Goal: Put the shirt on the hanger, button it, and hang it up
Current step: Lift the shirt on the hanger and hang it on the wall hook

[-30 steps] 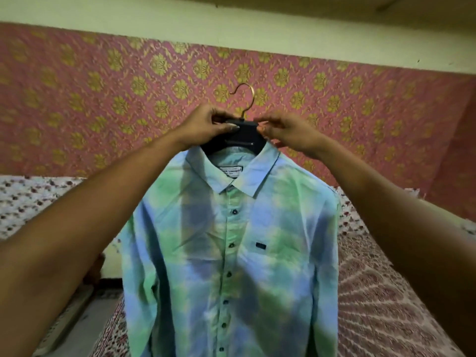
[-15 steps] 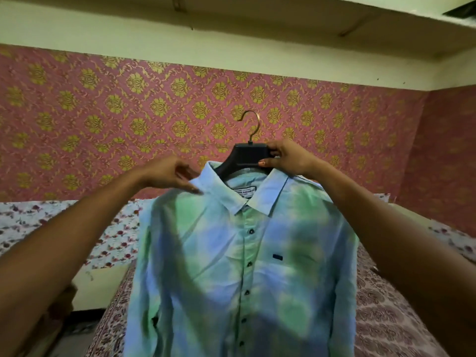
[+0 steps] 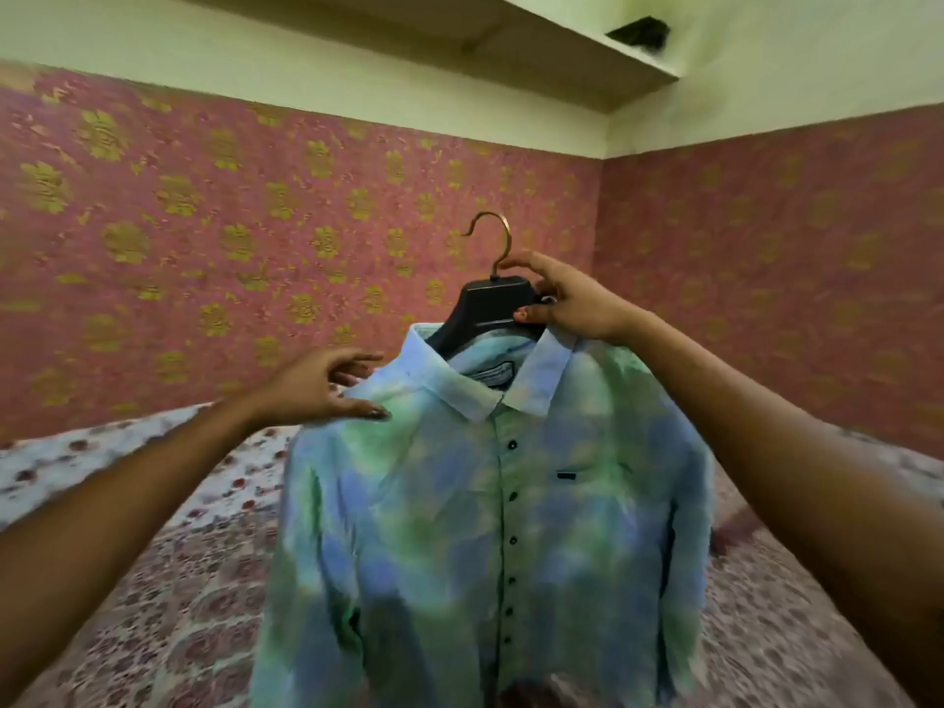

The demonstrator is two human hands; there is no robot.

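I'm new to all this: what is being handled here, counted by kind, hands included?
Shirts: 1, the blue-green shirt
Hangers: 1, the black hanger
Hands: 2, the left hand and the right hand
Total: 4

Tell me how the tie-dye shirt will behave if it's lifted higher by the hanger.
Probably floppy: the shirt drapes in soft folds below the hanger. Likely light: the right hand holds the hanger up by fingers and thumb. It may sway, but the buttoned front should keep it on.
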